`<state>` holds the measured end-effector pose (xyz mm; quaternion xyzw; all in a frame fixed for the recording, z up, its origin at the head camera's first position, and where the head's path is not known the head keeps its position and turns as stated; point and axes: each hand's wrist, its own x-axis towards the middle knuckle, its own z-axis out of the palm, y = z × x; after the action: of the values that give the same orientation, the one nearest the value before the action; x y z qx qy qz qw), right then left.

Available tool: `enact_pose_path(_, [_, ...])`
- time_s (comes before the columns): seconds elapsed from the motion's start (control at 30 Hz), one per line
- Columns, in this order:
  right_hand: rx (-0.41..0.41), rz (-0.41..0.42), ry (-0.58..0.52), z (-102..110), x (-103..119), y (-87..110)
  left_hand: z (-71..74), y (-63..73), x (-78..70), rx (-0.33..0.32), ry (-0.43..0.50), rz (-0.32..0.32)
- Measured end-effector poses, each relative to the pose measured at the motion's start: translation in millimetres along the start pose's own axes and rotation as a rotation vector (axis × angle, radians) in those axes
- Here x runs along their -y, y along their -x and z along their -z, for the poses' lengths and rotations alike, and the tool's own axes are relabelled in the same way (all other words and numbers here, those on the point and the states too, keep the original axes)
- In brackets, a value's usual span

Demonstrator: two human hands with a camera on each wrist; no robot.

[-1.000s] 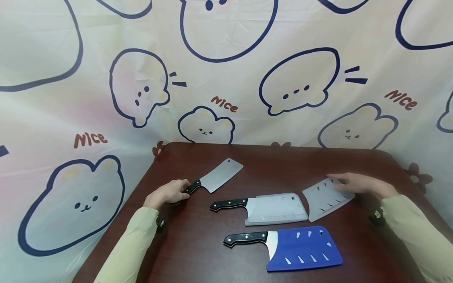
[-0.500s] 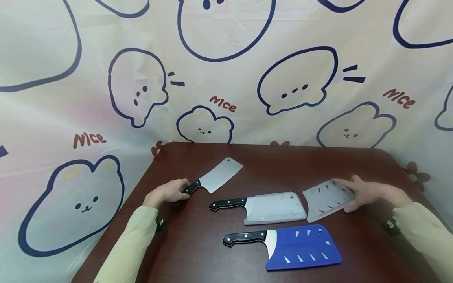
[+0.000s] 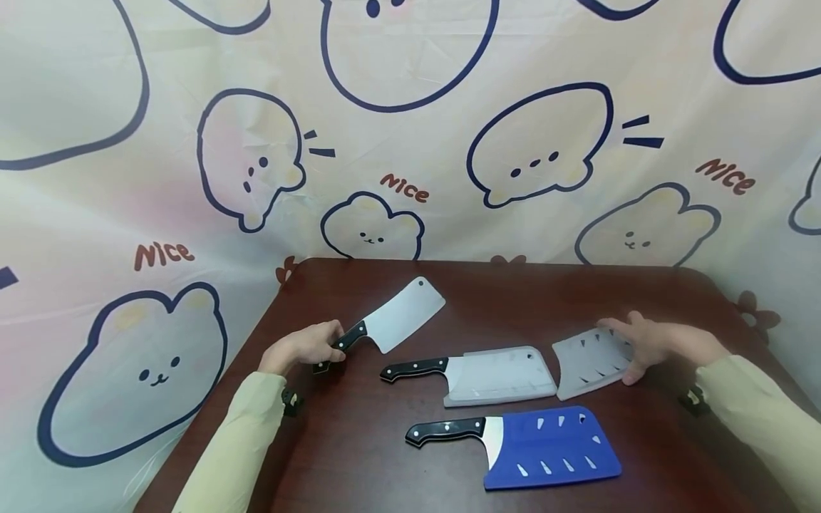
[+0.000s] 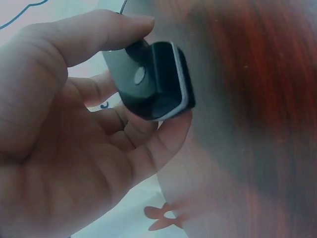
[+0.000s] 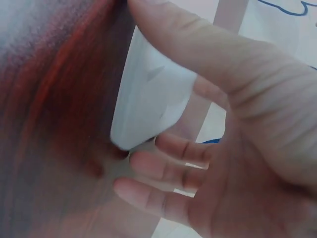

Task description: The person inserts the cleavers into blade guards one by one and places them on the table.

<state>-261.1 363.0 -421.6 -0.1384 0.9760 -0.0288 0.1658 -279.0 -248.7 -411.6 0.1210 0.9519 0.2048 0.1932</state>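
In the head view my left hand (image 3: 308,345) grips the black handle of a bare-bladed cleaver (image 3: 405,313), whose blade points away to the right. The left wrist view shows the butt of that handle (image 4: 158,82) between thumb and fingers. At the table's right my right hand (image 3: 654,342) holds the end of a loose white blade guard (image 3: 586,367), thumb on the near edge and index finger on the far edge. In the right wrist view the other fingers are spread below the guard (image 5: 148,94). My palm hides the guard's right end.
Between the hands lies a second cleaver in a white guard (image 3: 500,377), close beside the loose guard. Nearer me is a third cleaver in a blue guard (image 3: 554,449). The brown table (image 3: 359,456) meets a patterned cloth (image 3: 410,142) at the back.
My right hand went from lying over the loose guard to holding its right end between thumb and finger. The bare cleaver's blade has risen and shifted slightly right; my left hand keeps its grip.
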Motion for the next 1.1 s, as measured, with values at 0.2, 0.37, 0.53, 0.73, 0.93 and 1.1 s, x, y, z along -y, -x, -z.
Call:
enact_pose_path(0.2, [-0.089,0.001,0.051,-7.1,-9.6,7.9,8.0,1.1,-3.3,-0.033,0.013,-0.042])
enact_pose_path(0.37, [-0.174,0.023,0.081,-13.0,-13.9,11.7,13.7,2.4,-6.1,-0.073,0.011,-0.074])
enact_pose_path(0.53, [-0.211,0.015,0.044,-17.1,-18.7,14.7,18.5,6.4,-11.1,-0.086,0.046,-0.092])
enact_pose_path(0.73, [-0.279,-0.018,-0.027,-17.5,-28.9,18.8,21.8,11.2,-21.0,-0.089,0.07,-0.127])
enact_pose_path(0.93, [-0.312,0.019,-0.164,-9.7,-31.5,18.5,21.6,12.2,-29.0,-0.138,0.066,-0.144])
enact_pose_path(1.1, [-0.352,0.064,-0.223,-3.1,-25.3,23.6,22.5,11.9,-36.7,-0.181,0.111,-0.164])
